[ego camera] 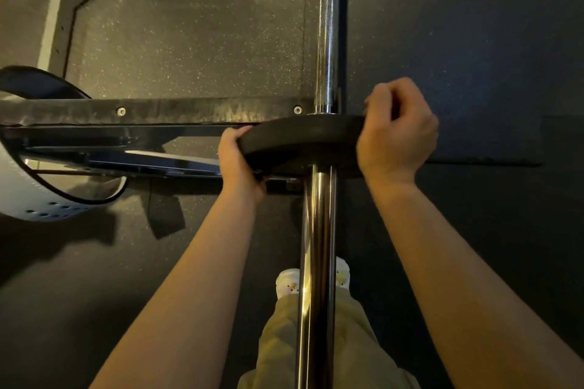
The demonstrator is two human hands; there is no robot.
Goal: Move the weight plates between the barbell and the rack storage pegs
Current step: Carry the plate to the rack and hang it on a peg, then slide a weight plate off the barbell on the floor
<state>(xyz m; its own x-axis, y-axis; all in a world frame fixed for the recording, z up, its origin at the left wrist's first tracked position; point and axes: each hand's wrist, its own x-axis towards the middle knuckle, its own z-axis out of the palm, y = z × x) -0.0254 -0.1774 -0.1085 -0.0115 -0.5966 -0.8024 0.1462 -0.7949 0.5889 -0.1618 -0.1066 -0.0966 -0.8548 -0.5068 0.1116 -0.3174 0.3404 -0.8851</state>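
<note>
A black weight plate [300, 139] sits on the chrome barbell sleeve [317, 262], seen edge-on from above. My left hand [238, 164] grips the plate's left rim, fingers curled under it. My right hand [396, 133] grips the right rim with fingers curled over the top edge. The knurled barbell shaft [327, 50] runs away from me beyond the plate. The plate's far face and its hub are hidden.
A black rack beam with bolts [158, 112] crosses just behind the plate at left. A large dark plate [38, 85] and a white perforated curved part [38, 199] sit at far left. Speckled rubber floor [189, 41] lies beyond. My feet [287, 286] stand under the sleeve.
</note>
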